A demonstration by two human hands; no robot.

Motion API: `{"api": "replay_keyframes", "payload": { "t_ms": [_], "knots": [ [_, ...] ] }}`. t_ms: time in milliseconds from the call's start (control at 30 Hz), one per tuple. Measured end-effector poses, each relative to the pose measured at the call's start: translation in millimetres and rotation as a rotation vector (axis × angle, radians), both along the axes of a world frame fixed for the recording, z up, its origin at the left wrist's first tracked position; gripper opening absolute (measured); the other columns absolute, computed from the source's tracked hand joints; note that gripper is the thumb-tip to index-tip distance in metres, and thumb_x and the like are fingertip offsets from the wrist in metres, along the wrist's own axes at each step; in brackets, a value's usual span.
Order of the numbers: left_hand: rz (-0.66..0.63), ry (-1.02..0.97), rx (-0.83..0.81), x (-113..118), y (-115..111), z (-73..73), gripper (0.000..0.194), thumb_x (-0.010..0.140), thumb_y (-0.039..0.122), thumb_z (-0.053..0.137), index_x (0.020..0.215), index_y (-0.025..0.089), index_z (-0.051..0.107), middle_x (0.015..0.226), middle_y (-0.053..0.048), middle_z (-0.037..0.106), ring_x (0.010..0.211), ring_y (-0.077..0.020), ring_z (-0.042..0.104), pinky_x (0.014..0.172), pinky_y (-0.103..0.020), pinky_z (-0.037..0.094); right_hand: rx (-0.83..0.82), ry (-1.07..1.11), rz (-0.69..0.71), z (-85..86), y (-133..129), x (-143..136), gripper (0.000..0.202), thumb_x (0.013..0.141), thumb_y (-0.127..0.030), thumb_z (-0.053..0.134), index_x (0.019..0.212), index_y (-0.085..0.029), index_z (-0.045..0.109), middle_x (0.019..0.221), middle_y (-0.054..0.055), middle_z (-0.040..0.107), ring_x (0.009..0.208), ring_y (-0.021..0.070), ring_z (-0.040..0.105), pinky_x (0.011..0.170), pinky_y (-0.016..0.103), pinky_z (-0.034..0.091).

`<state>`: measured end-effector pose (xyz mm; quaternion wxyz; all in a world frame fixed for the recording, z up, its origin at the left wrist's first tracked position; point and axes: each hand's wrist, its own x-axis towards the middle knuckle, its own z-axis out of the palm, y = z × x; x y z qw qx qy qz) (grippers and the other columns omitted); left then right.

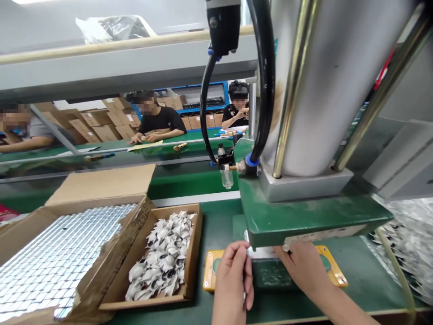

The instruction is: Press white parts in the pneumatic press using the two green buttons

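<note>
Piece under the press: I see a thin pale strip point(262, 253) lying flat on the yellow-edged fixture point(333, 271), tucked just under the green press plate point(304, 216). Its long axis runs left to right, across my view.

Left hand: my left hand point(233, 277) sits at the strip's left end, fingers curled, thumb and forefinger pinched at the pale edge. It looks like a light grip on the strip, not a clench.

Right hand: my right hand point(302, 266) is at the right end, fingertips pushed in under the plate's front lip. Whether they pinch the strip or just press on it, I cannot tell; the tips are hidden by the plate.

Which way it lies: the strip is straight ahead of both hands, between them, and away from me under the press. Both hands touch or nearly touch it; neither is clearly nearer.

How it looks: pale, flat, thin, mostly hidden by the plate; only the front edge shows. Too small to read any detail.

Close by on the desk point(219, 225): an open carton of white folded pieces point(162, 257) to the left of my left hand, and beyond it a bigger box of shiny silver packets point(61, 257).

Across the line: other people sit at the far green bench point(176, 137), their hands well apart from mine.
</note>
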<state>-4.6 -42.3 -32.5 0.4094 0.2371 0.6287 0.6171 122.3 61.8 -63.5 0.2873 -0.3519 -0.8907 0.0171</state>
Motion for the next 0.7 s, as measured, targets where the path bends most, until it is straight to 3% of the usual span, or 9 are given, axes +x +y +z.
{"api": "replay_keyframes", "payload": {
  "t_ms": [100,200,500,700],
  "knots": [
    [-0.003,0.24,0.032,-2.6,12.5,3.6,0.015,0.082,0.031,0.048,0.091,0.022,0.056,0.063,0.002,0.049,0.051,-0.0132,0.043,0.05,-0.025,0.04,-0.058,0.029,0.014,10.2,-1.0,-2.7,0.051,0.093,-0.032,0.026,0.05,-0.024,0.051,0.039,0.0,0.049,0.035,0.0163,0.048,0.043,0.028,0.029],
    [-0.042,0.43,0.08,-5.4,24.3,7.2,0.005,0.076,0.019,0.055,0.076,0.023,0.058,0.076,-0.002,0.057,0.075,-0.0199,0.053,0.073,-0.029,0.04,-0.12,0.053,0.082,17.2,0.6,-2.7,0.045,0.09,-0.027,0.029,0.053,-0.025,0.054,0.045,0.001,0.052,0.042,0.0186,0.052,0.047,0.028,0.036],
    [-0.076,0.551,0.069,-2.7,34.0,15.0,0.014,0.076,0.017,0.047,0.069,0.025,0.055,0.078,-0.003,0.062,0.076,-0.0212,0.057,0.07,-0.029,0.042,-0.193,0.117,0.152,-8.1,19.6,10.3,0.039,0.083,-0.027,0.035,0.048,-0.025,0.052,0.048,0.004,0.054,0.052,0.0243,0.057,0.052,0.034,0.042],
    [-0.03,0.503,0.037,1.4,44.1,18.6,0.017,0.081,0.023,0.044,0.084,0.022,0.06,0.085,-0.006,0.067,0.079,-0.0224,0.061,0.064,-0.028,0.046,-0.284,0.143,0.122,-5.4,16.6,6.7,0.037,0.083,-0.032,0.039,0.05,-0.025,0.054,0.048,0.006,0.055,0.058,0.0276,0.059,0.052,0.035,0.044]
  ]
}}
